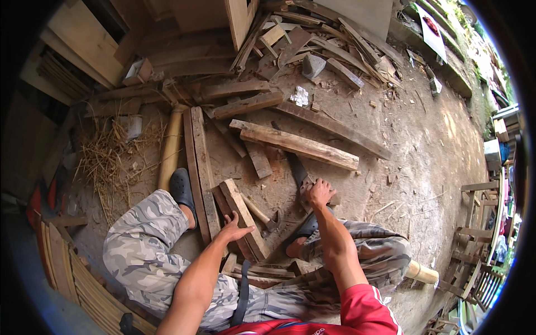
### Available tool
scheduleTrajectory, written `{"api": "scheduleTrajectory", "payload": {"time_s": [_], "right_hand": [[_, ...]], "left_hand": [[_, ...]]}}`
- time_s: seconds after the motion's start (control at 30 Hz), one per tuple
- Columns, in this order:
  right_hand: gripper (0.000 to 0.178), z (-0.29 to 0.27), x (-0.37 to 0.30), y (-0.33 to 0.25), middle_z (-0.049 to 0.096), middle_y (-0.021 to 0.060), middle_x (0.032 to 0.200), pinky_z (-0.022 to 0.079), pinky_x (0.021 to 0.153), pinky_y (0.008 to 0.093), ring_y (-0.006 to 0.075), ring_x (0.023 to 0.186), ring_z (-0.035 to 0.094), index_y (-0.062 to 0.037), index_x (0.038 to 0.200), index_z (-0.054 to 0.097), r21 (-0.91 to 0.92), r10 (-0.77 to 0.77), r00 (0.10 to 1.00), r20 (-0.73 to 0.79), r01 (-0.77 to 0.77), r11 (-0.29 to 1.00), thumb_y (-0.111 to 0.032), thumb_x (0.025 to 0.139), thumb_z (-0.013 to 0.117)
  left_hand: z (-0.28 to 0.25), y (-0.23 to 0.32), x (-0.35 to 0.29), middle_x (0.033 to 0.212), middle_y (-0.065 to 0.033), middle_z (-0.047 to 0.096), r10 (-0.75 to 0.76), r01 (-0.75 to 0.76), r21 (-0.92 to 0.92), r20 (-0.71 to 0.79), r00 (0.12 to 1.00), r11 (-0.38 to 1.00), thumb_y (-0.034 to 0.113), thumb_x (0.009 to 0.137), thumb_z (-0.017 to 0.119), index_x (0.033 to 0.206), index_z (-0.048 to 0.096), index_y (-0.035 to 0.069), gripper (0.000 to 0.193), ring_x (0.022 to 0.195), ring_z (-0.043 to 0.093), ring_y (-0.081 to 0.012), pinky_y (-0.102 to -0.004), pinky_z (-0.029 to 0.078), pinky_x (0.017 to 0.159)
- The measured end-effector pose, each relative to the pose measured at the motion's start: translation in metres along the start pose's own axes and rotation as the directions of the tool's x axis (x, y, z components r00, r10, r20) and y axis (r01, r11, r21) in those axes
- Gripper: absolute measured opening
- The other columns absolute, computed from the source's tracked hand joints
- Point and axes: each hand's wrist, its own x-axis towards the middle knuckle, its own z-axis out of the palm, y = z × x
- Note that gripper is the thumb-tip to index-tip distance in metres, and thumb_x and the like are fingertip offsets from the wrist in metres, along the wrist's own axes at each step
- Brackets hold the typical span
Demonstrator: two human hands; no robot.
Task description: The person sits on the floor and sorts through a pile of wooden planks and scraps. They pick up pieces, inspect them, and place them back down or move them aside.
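Note:
My left hand (230, 229) lies with its fingers spread on a short wooden beam (245, 218) between my legs. To the right, my right hand (320, 192) is closed round the wooden handle of a handsaw. The dark saw blade (297, 169) runs away from me, its far part passing under a long squared timber (301, 146). Between my hands, a tool with a pale wooden handle (254, 207) and a metal head (273, 222) rests on the ground; whether it is a hammer or a hatchet I cannot tell.
Two long beams (200, 167) lie beside my left shoe (182, 187), next to a bamboo pole (171, 148). More timbers (249, 104) and a scrap-wood pile (335, 42) are farther off, with a grey stone (314, 66). Dry straw (106, 153) is at left; wooden frames (474, 240) stand at right.

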Motion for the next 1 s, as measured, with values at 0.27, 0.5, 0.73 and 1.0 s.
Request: {"api": "scheduleTrajectory", "payload": {"time_s": [0.27, 0.5, 0.73, 1.0], "right_hand": [[0.071, -0.019, 0.068, -0.049, 0.049, 0.0131, 0.131, 0.027, 0.108, 0.0559, 0.0326, 0.131, 0.040, -0.0119, 0.144, 0.039, -0.020, -0.123, 0.988, -0.090, 0.122, 0.992, -0.028, 0.080, 0.064], [0.071, -0.033, 0.117, -0.073, 0.035, 0.0161, 0.152, 0.028, 0.110, 0.0560, 0.0383, 0.142, 0.030, -0.0182, 0.149, 0.032, -0.154, -0.331, 0.941, -0.064, 0.319, 0.935, -0.027, 0.085, 0.063], [0.069, -0.048, 0.128, -0.072, 0.054, 0.0133, 0.129, 0.038, 0.100, 0.0489, 0.0322, 0.125, 0.050, -0.0135, 0.140, 0.041, -0.310, -0.470, 0.864, 0.181, 0.503, 0.807, -0.023, 0.078, 0.071], [0.065, -0.139, 0.103, -0.072, 0.052, 0.0174, 0.127, 0.041, 0.097, 0.0451, 0.0327, 0.121, 0.051, -0.0069, 0.134, 0.043, -0.406, -0.593, 0.784, 0.184, 0.610, 0.680, -0.021, 0.075, 0.067]], "left_hand": [[-0.002, 0.009, -0.007, 0.159, -0.0272, -0.012, -0.020, 0.021, 0.038, -0.012, 1.000, 0.999, 0.083, 0.069, 0.059, 0.154, -0.012, 0.009, 0.133, 0.148, 0.006, -0.0420, -0.0488, 0.019, 0.120], [-0.002, 0.013, -0.012, 0.160, -0.0246, -0.009, -0.041, 0.041, 0.032, -0.009, 0.999, 0.999, 0.082, 0.073, 0.056, 0.156, -0.010, 0.012, 0.126, 0.151, 0.002, -0.0341, -0.0515, 0.010, 0.120], [0.005, 0.007, -0.004, 0.160, -0.0263, -0.006, -0.006, 0.006, 0.006, -0.063, 0.998, 1.000, 0.082, 0.073, 0.056, 0.156, -0.006, 0.011, 0.126, 0.150, 0.003, -0.0366, -0.0537, 0.009, 0.119], [0.010, 0.002, 0.008, 0.161, -0.0233, -0.005, 0.006, -0.010, -0.041, -0.099, 0.995, 0.999, 0.081, 0.071, 0.058, 0.157, -0.005, 0.014, 0.125, 0.151, 0.003, -0.0356, -0.0532, 0.010, 0.119]]}}
